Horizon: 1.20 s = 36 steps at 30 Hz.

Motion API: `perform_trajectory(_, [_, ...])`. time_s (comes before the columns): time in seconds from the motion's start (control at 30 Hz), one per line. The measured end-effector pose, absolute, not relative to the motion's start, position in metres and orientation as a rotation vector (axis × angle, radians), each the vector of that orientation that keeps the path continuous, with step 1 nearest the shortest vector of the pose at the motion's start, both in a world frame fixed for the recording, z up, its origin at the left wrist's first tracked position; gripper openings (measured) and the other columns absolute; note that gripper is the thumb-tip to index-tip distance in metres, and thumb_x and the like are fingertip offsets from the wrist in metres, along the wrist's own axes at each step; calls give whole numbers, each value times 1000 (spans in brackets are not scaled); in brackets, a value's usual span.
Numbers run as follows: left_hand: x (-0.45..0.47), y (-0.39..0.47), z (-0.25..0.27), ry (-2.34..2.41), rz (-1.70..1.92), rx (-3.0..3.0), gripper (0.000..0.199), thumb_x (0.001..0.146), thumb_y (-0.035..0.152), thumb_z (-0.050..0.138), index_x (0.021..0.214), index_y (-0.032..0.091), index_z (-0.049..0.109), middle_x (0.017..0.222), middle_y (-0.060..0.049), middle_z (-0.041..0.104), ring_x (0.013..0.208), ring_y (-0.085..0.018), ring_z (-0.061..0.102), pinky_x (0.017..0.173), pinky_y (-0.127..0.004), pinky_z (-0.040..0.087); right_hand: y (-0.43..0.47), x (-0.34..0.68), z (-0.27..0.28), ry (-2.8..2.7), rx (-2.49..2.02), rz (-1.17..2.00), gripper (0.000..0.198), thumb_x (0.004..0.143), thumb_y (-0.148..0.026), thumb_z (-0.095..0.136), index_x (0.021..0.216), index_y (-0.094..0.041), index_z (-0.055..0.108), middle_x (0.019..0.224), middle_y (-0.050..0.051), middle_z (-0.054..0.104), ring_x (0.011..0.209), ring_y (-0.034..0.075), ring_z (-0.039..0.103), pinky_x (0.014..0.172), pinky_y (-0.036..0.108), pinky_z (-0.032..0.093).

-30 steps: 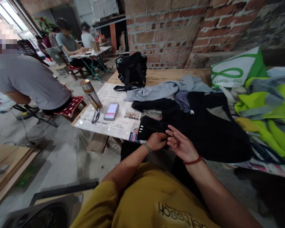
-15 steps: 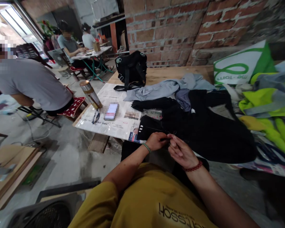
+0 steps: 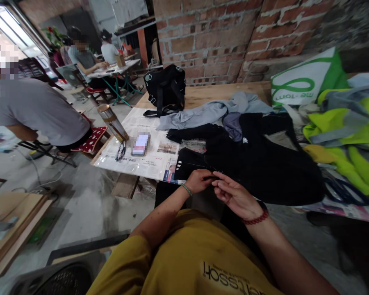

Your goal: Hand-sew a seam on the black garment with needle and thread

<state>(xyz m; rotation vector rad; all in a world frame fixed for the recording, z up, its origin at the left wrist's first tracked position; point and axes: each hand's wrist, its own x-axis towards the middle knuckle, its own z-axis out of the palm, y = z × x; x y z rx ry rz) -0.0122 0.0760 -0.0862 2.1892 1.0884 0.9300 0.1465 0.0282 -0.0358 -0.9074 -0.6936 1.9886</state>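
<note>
A black garment (image 3: 264, 172) with small white stripes lies spread at the table's front edge. At its near edge my left hand (image 3: 198, 181), wearing a green beaded bracelet, is closed with fingers pinched on the black cloth. Against those fingertips is my right hand (image 3: 235, 196), with a red beaded bracelet, its thumb and forefinger pressed together. A thin pale line shows by the right fingertips; whether it is a needle or thread I cannot tell. Fine light threads (image 3: 213, 169) lie over the black cloth just beyond my hands.
Newspaper (image 3: 147, 164) covers the table's left part, with a phone (image 3: 140, 144), glasses (image 3: 121, 150) and a steel flask (image 3: 113, 123). Behind are a black bag (image 3: 166, 90) and grey cloth (image 3: 199, 114). Scissors (image 3: 346, 190) and yellow-green clothes (image 3: 347, 135) lie right. A person (image 3: 43, 110) sits left.
My right hand has turned and opened its palm side slightly, its fingertips still close to the left hand. My left hand stays pinched at the cloth. The whole view has shifted a little.
</note>
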Motion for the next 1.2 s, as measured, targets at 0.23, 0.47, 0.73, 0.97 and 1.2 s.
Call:
perform_trajectory(0.23, [-15, 75, -83, 1048, 930, 2148, 15, 80, 18, 55, 88, 13, 67, 83, -4, 68, 77, -12, 61, 74, -22, 47, 24, 146, -15, -898, -755, 2041, 12, 73, -28, 68, 81, -21, 62, 71, -1, 67, 49, 8, 57, 41, 17, 42])
perform_trajectory(0.47, [-11, 77, -91, 1106, 1018, 2172, 14, 80, 21, 57, 84, 13, 68, 80, -5, 69, 76, -12, 63, 75, -23, 48, 77, 168, -6, -1102, -839, 1414, 14, 77, -37, 63, 81, -24, 59, 83, 1, 68, 90, 20, 65, 80, 39, 52])
perform_trajectory(0.73, [-12, 75, -89, 1137, 1027, 2124, 16, 80, 24, 57, 86, 15, 68, 84, -5, 69, 78, -13, 63, 76, -24, 50, 147, 236, -3, -1907, -1093, 221, 18, 83, -30, 50, 92, -25, 65, 108, 6, 64, 110, 23, 55, 102, 44, 37])
perform_trajectory(0.97, [-11, 77, -91, 1108, 1084, 2117, 14, 79, 22, 56, 85, 15, 67, 82, -5, 68, 76, -12, 62, 75, -24, 50, 143, 233, -72, -2044, -1171, 118, 24, 85, -27, 42, 95, -21, 63, 100, 9, 65, 102, 23, 58, 93, 43, 44])
perform_trajectory(1.2, [-27, 41, -31, 1123, 1589, 2025, 16, 82, 26, 54, 93, 18, 64, 98, -7, 62, 94, -17, 59, 82, -33, 50, 140, 236, -104, -1916, -1321, 195, 26, 88, -30, 37, 92, -21, 61, 90, 9, 64, 85, 20, 60, 78, 35, 47])
